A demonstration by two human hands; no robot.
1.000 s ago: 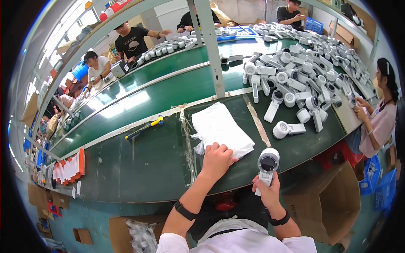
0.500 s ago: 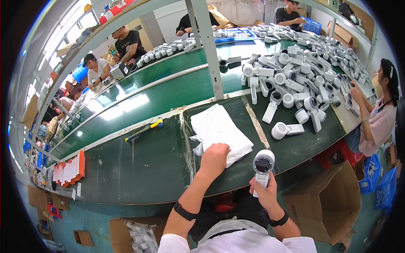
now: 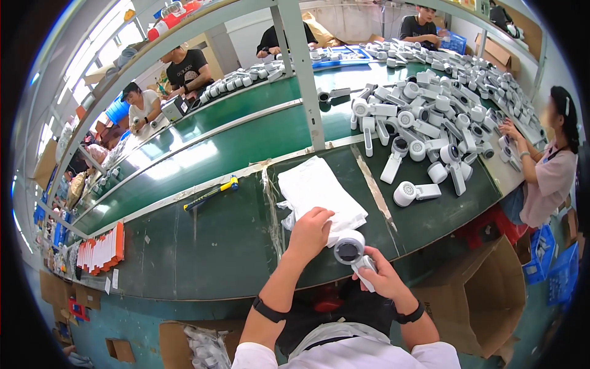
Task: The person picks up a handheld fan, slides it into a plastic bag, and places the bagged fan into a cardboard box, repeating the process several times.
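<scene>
My right hand [image 3: 382,277] is wrapped round the handle of a white handheld fan [image 3: 349,247], a round head with a dark centre. The fan is tilted, its head just beyond the table's front edge and beside the near corner of a pile of white plastic bags [image 3: 319,194]. My left hand [image 3: 311,234] is closed at the pile's near left corner, pinching bag film there; the fingertips are partly hidden. Crumpled clear film [image 3: 287,216] sticks out at the pile's left side.
A large heap of white fans [image 3: 424,117] covers the right of the green table [image 3: 209,258]. A yellow and black hammer [image 3: 212,193] lies left. Orange-edged cards [image 3: 101,249] stand far left. A metal post [image 3: 302,80] rises mid-table. Cartons [image 3: 473,295] stand below; co-workers sit around.
My right hand has brought the fan leftward and a little lower, toward my left hand, and the fan has tilted. My left hand has stayed on the bags. The co-worker at right has moved a hand.
</scene>
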